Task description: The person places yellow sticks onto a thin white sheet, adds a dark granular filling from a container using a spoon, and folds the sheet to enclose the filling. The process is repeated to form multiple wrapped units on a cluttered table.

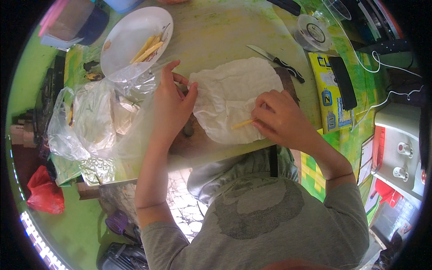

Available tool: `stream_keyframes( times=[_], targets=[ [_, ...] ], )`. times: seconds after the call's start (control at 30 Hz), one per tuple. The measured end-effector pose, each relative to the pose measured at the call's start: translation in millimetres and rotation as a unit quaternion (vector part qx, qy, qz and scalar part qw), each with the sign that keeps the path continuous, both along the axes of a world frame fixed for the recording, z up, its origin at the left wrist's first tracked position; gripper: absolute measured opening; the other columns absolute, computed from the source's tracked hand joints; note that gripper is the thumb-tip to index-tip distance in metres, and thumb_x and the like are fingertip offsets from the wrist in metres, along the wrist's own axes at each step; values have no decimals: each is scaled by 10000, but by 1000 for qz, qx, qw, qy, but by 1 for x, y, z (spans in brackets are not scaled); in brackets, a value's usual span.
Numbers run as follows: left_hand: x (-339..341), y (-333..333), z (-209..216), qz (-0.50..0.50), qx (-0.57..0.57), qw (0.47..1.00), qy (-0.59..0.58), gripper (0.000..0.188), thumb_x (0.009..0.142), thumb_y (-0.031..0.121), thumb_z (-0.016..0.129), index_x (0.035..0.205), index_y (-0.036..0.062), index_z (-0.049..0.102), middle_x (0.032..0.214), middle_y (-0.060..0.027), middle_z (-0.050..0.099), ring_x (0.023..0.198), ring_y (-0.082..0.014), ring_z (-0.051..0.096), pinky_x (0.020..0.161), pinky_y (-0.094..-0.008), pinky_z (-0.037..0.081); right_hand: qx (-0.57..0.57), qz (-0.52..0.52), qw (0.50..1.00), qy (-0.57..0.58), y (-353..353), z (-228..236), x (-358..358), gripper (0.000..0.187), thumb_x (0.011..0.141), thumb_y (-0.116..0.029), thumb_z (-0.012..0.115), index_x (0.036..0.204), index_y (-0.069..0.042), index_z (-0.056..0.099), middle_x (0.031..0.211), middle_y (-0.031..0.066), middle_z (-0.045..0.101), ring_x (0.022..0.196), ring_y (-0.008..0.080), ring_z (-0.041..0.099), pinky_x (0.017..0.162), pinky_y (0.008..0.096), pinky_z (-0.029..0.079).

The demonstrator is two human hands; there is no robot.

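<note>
A thin, round, white wrapper sheet (234, 83) lies spread and slightly creased over a dark brown board (189, 139). Between thumb and fingers, my right hand (281, 114) pinches a short pale-yellow stick of food (243, 123) low over the sheet's near part. My left hand (177, 96) is at the sheet's left edge, fingers apart and holding nothing; whether its thumb touches the sheet I cannot tell. Several similar yellow sticks (148, 49) lie on a white plate (119, 29) at the far left. Next to the left forearm sits a clear plastic bag (92, 117) with pale contents.
A knife (274, 60) with a black handle lies beyond the sheet. Farther right are a lidded clear tub (312, 33), a black phone (342, 83) with a white cable, and a yellow printed packet (321, 85). A red bag (45, 191) hangs at the left.
</note>
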State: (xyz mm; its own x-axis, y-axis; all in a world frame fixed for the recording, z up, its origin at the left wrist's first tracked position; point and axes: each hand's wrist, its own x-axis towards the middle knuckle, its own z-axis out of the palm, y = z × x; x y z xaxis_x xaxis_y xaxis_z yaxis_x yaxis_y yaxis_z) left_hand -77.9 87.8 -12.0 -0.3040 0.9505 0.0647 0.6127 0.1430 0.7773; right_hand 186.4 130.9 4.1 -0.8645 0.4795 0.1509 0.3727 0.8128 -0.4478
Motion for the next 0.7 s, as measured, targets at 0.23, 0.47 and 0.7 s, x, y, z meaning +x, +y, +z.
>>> stream_keyframes(
  times=[0.23, 0.47, 0.7],
  targets=[
    [1, -1, 1, -4, 1, 1000, 7, 533, 850, 86, 702, 1330, 28, 477, 883, -44, 606, 605, -99, 518, 577, -267, 450, 20, -14, 1000, 10, -4, 2, -2, 212, 781, -198, 685, 904, -67, 572, 965, 113, 517, 932, 301, 535, 793, 430, 413],
    [0, -1, 0, -8, 1, 1000, 6, 538, 850, 84, 700, 1334, 28, 473, 894, -43, 601, 607, -99, 521, 579, -264, 452, -7, -17, 999, 34, -5, -2, -6, 197, 783, -172, 678, 894, -58, 562, 961, 121, 512, 915, 309, 533, 772, 437, 415],
    [0, -7, -1, -10, 2, 1000, 0, 537, 847, 75, 696, 1334, 33, 474, 889, -40, 599, 603, -92, 519, 575, -255, 452, 0, -41, 999, 31, -9, 0, -9, 259, 760, -227, 705, 898, -57, 567, 958, 118, 509, 898, 307, 523, 751, 442, 402]
  ],
)
